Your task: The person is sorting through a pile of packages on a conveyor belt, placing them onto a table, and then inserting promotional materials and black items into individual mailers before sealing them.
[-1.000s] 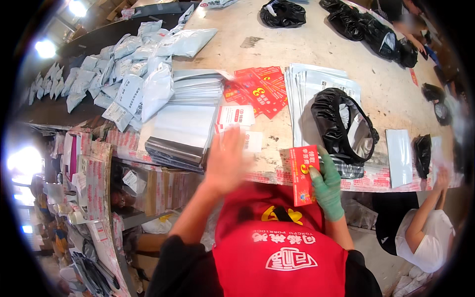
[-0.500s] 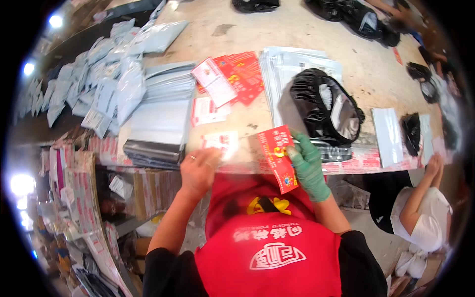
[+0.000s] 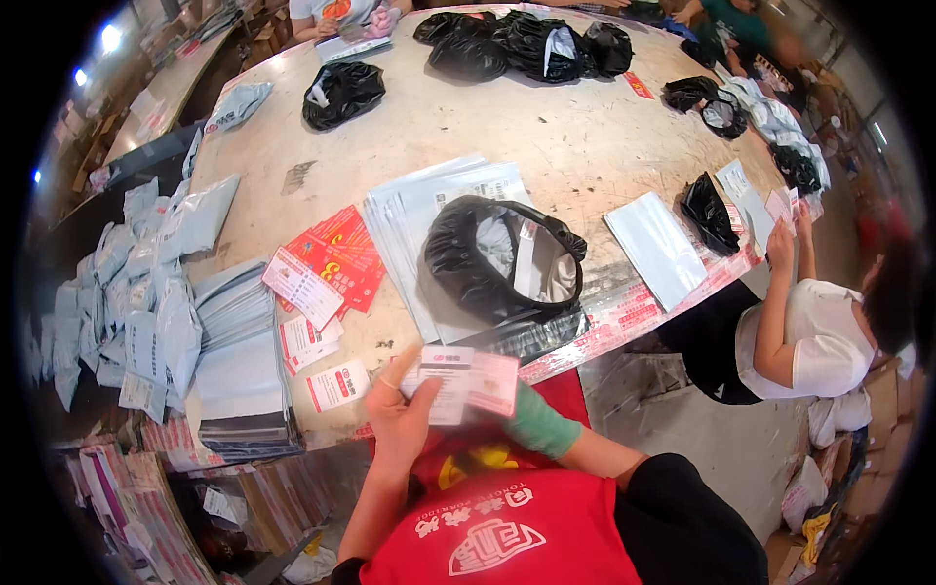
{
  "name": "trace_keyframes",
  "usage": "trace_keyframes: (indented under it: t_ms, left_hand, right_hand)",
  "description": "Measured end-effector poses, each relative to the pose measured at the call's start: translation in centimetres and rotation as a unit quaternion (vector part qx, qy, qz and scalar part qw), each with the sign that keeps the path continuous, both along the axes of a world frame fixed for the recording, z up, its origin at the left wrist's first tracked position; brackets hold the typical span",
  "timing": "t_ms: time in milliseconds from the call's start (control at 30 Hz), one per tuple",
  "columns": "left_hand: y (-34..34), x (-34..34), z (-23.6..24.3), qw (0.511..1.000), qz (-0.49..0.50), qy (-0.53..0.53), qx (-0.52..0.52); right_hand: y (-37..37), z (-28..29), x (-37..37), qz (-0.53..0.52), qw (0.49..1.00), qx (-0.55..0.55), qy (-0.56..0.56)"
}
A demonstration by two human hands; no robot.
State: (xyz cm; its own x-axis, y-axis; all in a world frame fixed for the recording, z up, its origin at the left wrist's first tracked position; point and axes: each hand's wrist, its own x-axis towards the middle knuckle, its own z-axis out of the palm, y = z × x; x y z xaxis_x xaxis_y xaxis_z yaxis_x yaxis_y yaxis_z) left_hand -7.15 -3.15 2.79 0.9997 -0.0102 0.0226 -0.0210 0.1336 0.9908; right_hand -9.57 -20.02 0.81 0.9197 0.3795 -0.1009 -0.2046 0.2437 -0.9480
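Note:
My bare left hand (image 3: 398, 414) pinches a small white card (image 3: 450, 363) with a dark strip, held above the table's front edge. Against it lies a pinkish printed leaflet (image 3: 497, 386), with my right hand (image 3: 541, 421) in a green glove behind it; the leaflet hides most of those fingers. Left of my hands, a white card with red print (image 3: 337, 386) lies by a small pile of similar cards (image 3: 308, 343). Beyond them are fanned red leaflets (image 3: 363, 255), a pale leaflet (image 3: 304, 289) on top. A black plastic bag (image 3: 450, 255), its mouth gaping, sits on flat pale mailers (image 3: 390, 229).
To my left stand a stack of flat mailers (image 3: 239, 380) and a heap of filled mailers (image 3: 127, 292). Several black bags (image 3: 468, 54) lie at the far side. A co-worker (image 3: 819, 336) handles a paper at the right, beside white mailers (image 3: 655, 249).
The view has swung, showing more of the far table. My left hand has picked up a white card. My right hand has moved over to it, and a pale leaflet face shows instead of red.

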Motion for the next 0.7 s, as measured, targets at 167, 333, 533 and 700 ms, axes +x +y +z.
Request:
trace_keyframes:
  t_ms: [167,333,533,700]
  left_hand:
    - [-2.6,0.3,-0.1,0.918,0.025,-0.163,0.362]
    - [-5.9,-0.7,-0.6,0.866,-0.108,-0.239,0.425]
    - [-5.7,0.3,4.0,0.882,-0.402,-0.039,0.241]
    - [-3.3,13.7,7.0,0.717,-0.124,-0.455,0.514]
  right_hand:
    - [0.2,2.1,-1.3,-0.061,0.972,0.218,0.069]
    - [-0.9,0.9,-2.9,-0.087,0.994,0.053,0.037]
    - [-5.6,-3.3,-3.4,-0.264,0.959,-0.107,-0.01]
    - [-9.0,3.3,-0.8,-0.243,0.968,0.028,0.056]
